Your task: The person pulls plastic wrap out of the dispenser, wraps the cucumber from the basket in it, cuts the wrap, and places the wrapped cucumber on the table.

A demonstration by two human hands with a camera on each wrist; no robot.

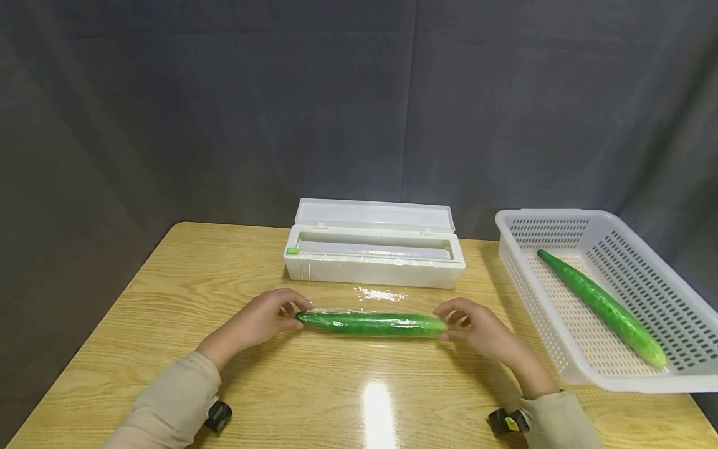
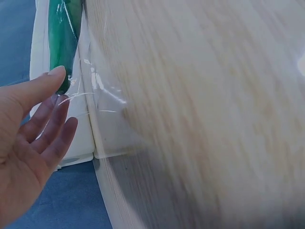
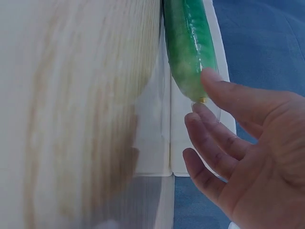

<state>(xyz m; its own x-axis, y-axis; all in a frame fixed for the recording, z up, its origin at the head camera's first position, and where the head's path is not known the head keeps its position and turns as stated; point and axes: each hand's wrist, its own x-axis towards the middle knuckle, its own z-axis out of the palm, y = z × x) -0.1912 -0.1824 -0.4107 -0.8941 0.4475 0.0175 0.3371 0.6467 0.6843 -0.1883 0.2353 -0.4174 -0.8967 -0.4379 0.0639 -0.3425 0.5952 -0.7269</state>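
Plainly, the wrapped cucumber (image 1: 373, 323) lay crosswise between the two hands, its dark, narrow end towards nine o'clock and its pale, blunter end towards three. The left hand (image 1: 275, 317) pinched the dark tip between thumb and fingers; the right hand (image 1: 473, 324) held the pale end in much the same way, thumb on the near side. Neither hand was clenched — the outer fingers curved loosely away. Whether the cucumber rested on the table (image 1: 303, 386) or hung just above it, I could not tell.

Clear film (image 2: 109, 100) covered it and reached past the dark tip as a thin, loose flap. At twelve o'clock stood the white wrap box (image 1: 373, 272), lid up, with its roll inside; at about two to three o'clock was the white basket (image 1: 656, 383), holding a bare cucumber (image 1: 608, 308).

As for handling, it looked fairly light and stiff, able to bear a hold at both ends without sagging. The glossy film was probably slippery and apt to crease or tear — so a gentle grip on the firm ends, or under the middle, seemed safer than tugging the loose flap.
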